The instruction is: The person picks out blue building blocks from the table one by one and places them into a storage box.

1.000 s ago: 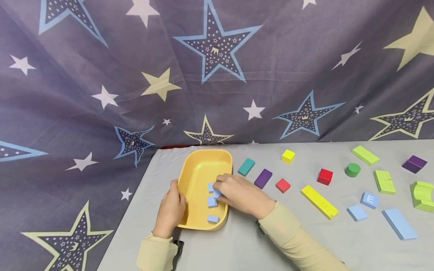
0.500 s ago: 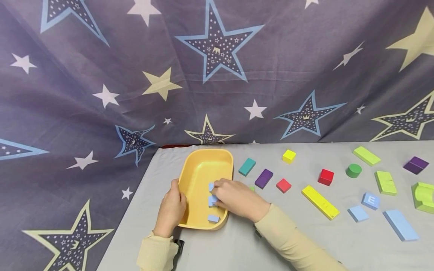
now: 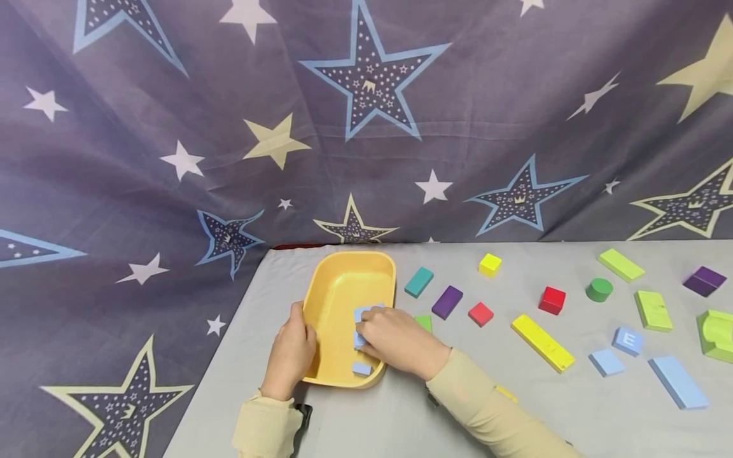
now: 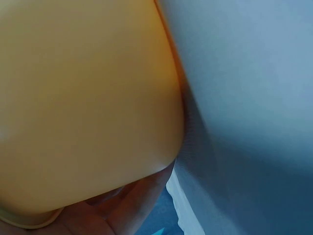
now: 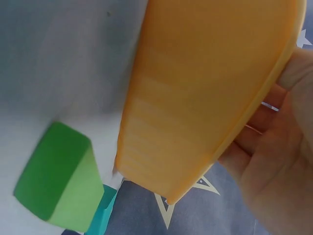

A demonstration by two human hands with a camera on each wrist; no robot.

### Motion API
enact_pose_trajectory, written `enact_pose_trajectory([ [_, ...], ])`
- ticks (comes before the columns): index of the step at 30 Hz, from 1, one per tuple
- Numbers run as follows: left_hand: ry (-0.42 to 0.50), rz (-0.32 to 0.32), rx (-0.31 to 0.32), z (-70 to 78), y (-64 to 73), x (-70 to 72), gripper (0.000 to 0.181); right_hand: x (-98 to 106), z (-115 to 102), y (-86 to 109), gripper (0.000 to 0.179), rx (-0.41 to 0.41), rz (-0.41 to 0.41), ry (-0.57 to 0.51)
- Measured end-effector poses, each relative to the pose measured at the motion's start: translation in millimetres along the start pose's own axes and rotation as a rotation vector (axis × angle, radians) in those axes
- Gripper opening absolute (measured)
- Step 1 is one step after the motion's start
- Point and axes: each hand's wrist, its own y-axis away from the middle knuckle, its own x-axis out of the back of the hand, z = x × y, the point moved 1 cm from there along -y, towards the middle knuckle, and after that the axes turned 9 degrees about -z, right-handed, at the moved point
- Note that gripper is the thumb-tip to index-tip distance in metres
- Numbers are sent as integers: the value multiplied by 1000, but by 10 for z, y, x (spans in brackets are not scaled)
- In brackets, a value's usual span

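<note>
A yellow plastic tray (image 3: 329,305) lies on the grey cloth, its near end toward me. My left hand (image 3: 290,350) grips its left wall, thumb over the rim. My right hand (image 3: 401,337) reaches over the right rim, fingers bent down among several light blue blocks inside. Finger and thumb pinch one light blue block (image 3: 359,341), mostly covered by the hand. Another light blue block (image 3: 362,369) lies apart near the tray's front. In the right wrist view the tray's outer wall (image 5: 205,88) hides the fingertips; the left wrist view shows mainly the tray's side (image 4: 88,98).
Right of the tray lie a green block (image 3: 424,322), a teal block (image 3: 419,282), a purple block (image 3: 447,302) and a red block (image 3: 481,314). Farther right are a long yellow block (image 3: 542,343) and several others. A starry curtain (image 3: 401,159) hangs behind.
My right hand has shifted slightly down and left within the tray. More light blue shows beyond its fingers, and the green block beside the wrist has come into sight. My left hand keeps its grip.
</note>
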Motion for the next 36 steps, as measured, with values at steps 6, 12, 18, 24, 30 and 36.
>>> enact_pose_trajectory([
  [6, -3, 14, -17, -5, -13, 4, 41, -11, -5, -14, 15, -13, -9, -46],
  [12, -7, 18, -16, -18, -17, -4, 41, -15, -13, -24, 16, -21, -35, -52],
  [18, -2, 15, -7, -31, -21, -5, 41, -6, -27, -24, 13, -21, -30, -19],
  [24, 1, 13, -7, -39, -16, -9, 41, -24, -55, -3, 14, -11, -4, 42],
  [30, 1, 9, -5, -35, -16, -24, 41, -27, -72, 33, 11, 3, 18, 50],
  [36, 4, 13, -9, -33, -1, -32, 40, -7, -98, 71, 14, 22, 26, 21],
])
